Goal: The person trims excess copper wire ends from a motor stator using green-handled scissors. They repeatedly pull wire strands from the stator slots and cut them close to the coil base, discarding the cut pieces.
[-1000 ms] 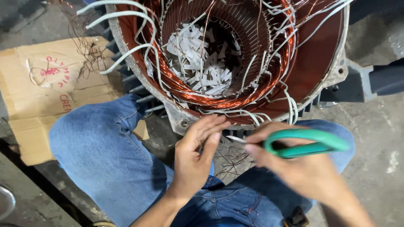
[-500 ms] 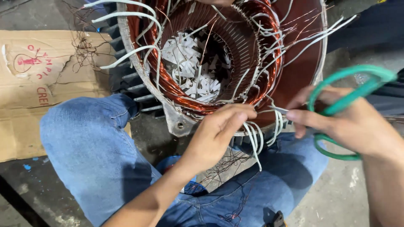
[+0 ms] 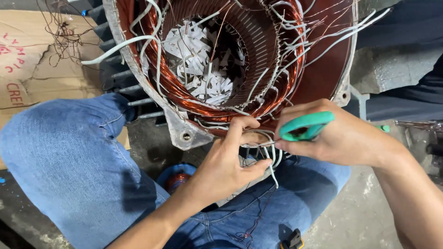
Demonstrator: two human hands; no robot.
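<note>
I'm pinching a bunch of thin white sleeved lead wires (image 3: 269,154) between thumb and fingers of my left hand (image 3: 226,166), right at the near rim of the big round motor stator with its copper-coloured windings (image 3: 184,99). My right hand (image 3: 341,138) is closed around the green plastic handle of a pair of scissors (image 3: 305,126), pressed up just beside that same bunch. I'd say these leads are light and floppy — easy to bend, but the sleeving looks slick, so gripping close to where they come out of the coil seems the safest spot. The copper strands look springy and easy to nick. The stator itself looks heavy and is sitting between my blue-jeaned knees (image 3: 64,161), next to a flattened brown cardboard sheet (image 3: 32,78).

Hard to make out: the scissor blades — my fingers are hiding them, so I can't tell if they're around a wire.
</note>
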